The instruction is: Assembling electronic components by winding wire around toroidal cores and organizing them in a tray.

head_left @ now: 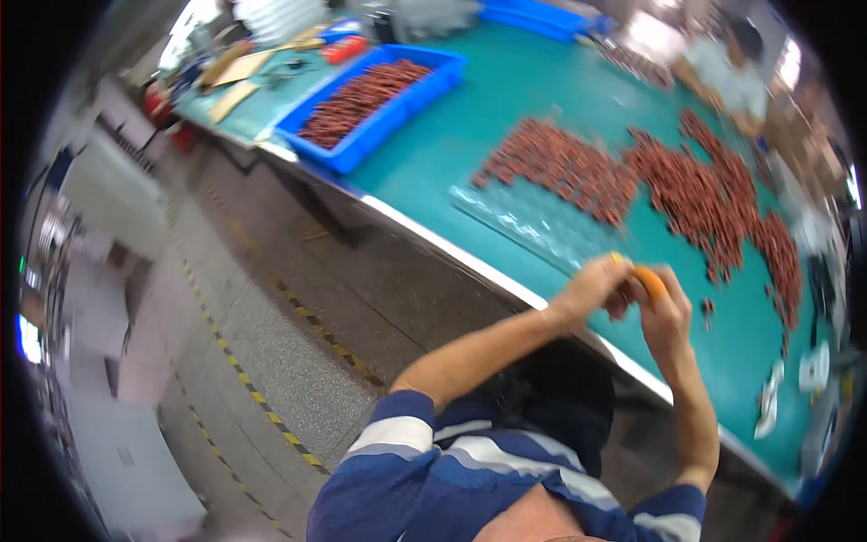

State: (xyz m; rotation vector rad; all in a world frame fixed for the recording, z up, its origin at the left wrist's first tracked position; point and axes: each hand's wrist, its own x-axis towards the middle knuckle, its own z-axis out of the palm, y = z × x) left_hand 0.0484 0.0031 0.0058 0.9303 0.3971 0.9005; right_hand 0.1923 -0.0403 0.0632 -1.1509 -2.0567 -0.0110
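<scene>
My two hands meet over the table's near edge. My left hand (589,287) is closed, with a bit of yellow on a finger; blur and the fingers hide what it holds, if anything. My right hand (668,321) is curled around a smooth, curved orange thing (649,284), whose kind I cannot make out. Just beyond lies a clear plastic bag (542,217), with rows of small reddish-brown parts (560,167) at its far side. A larger loose heap of similar parts (700,194) spreads to the right, and a stray part (708,312) lies near my right hand.
A blue tray (348,161) full of similar parts stands at the table's left. Another blue tray (533,16) is at the far edge. Across the table sits another person (736,77). A white crumpled item (769,400) lies at the right. The table's white edge (433,242) runs before me.
</scene>
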